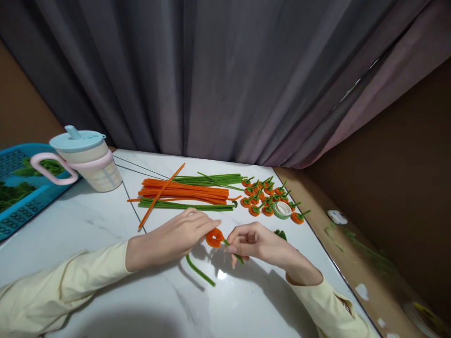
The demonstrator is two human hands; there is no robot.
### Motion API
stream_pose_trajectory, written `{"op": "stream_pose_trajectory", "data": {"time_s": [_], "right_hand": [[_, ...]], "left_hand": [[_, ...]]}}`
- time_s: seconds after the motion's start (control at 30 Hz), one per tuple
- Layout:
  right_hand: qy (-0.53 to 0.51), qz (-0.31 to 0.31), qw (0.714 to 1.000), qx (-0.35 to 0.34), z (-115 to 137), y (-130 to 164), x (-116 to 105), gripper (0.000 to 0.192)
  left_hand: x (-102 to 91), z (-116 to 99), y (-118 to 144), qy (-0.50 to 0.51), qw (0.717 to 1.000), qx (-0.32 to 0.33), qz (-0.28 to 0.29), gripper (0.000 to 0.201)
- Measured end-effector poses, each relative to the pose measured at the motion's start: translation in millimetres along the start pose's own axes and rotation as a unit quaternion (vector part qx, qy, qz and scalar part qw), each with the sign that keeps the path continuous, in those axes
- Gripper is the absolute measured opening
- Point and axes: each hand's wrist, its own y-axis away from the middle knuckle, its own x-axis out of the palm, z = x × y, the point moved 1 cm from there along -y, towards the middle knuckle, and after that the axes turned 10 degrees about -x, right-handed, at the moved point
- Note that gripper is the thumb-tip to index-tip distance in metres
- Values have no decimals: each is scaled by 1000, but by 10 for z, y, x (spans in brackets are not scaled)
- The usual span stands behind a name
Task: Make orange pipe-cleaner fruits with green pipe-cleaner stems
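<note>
My left hand (185, 234) is closed, its thumb and fingers on an orange pipe-cleaner disc (214, 238) with a small hole in its middle. With thumb and forefinger my right hand (252, 244) pinches a short green pipe cleaner (239, 258) at the disc's right edge. A longer bent green pipe cleaner (200, 272) comes out from beneath my left hand; its other end is hidden. Beyond my hands lie a bundle of orange pipe cleaners (186, 191) and green pipe cleaners (211, 179). Several finished orange pumpkins with green stems (268, 210) sit to the right.
A green and white roll of tape (282, 210) stands among the pumpkins. At the left are a tumbler with a pink handle (84, 159) and a blue basket (35, 202) holding leafy greens. A grey curtain (211, 84) hangs behind the white table (148, 295).
</note>
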Motion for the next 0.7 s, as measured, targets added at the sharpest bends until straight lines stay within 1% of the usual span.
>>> {"op": "stream_pose_trajectory", "data": {"time_s": [0.07, 0.13, 0.2, 0.27, 0.4, 0.47, 0.53, 0.63, 0.7], "right_hand": [[46, -4, 999, -15, 27, 2, 19, 30], [129, -28, 990, -47, 84, 13, 45, 24], [208, -61, 974, -72, 141, 25, 91, 20], [262, -89, 957, -86, 164, 29, 162, 19], [352, -128, 917, -139, 86, 12, 350, 13], [411, -141, 885, -165, 16, 1, 436, 9], [480, -144, 845, -184, -47, -6, 501, 15], [573, -127, 786, -196, -111, -15, 558, 19], [602, -117, 764, -199, -139, -23, 565, 19]], "left_hand": [[14, -23, -9, 42, 999, -10, 30, 28], [27, -25, -14, 92, 994, -25, 59, 25], [49, -18, -15, 130, 988, -28, 80, 25], [77, -14, -17, 144, 985, -34, 84, 26], [103, -51, -29, 152, 982, -52, 99, 25], [99, -79, -36, 152, 980, -69, 106, 24], [96, -97, -39, 146, 980, -86, 108, 24], [109, -104, -36, 123, 982, -90, 110, 23], [117, -98, -34, 113, 983, -89, 112, 23]]}}
